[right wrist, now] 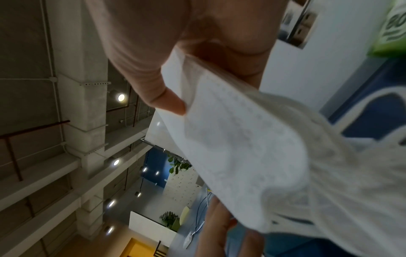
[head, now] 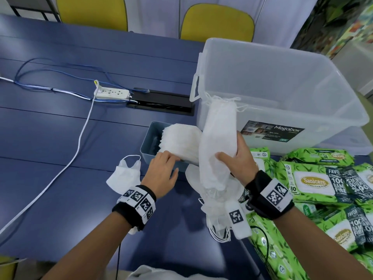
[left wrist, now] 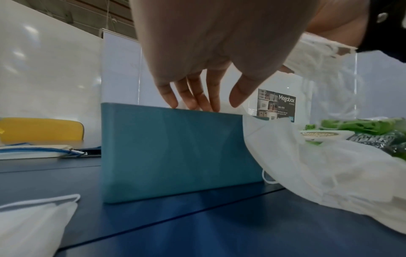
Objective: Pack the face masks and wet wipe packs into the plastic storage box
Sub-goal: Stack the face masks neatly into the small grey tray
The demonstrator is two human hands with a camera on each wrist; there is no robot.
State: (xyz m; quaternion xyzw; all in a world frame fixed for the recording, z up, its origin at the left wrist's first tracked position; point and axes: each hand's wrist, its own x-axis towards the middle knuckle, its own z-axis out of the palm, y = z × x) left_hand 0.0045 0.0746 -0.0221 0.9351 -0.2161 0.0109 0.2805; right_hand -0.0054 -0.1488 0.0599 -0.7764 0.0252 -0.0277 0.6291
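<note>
The right hand [head: 237,158] clamps a tall stack of face masks [head: 218,142] before the clear storage box [head: 282,81]. The left hand [head: 163,170], fingers straight, touches masks in the small blue bin [left wrist: 171,149].

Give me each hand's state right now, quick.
Left hand: open, fingers resting on the face masks in the blue bin.
Right hand: gripping a stack of white face masks.

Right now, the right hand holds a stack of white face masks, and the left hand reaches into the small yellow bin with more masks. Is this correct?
Not quite: the small bin is blue-grey, not yellow, as the head view and the left wrist view show. The rest holds: the right hand holds a stack of white face masks, and the left hand reaches to more masks in that bin.
</note>
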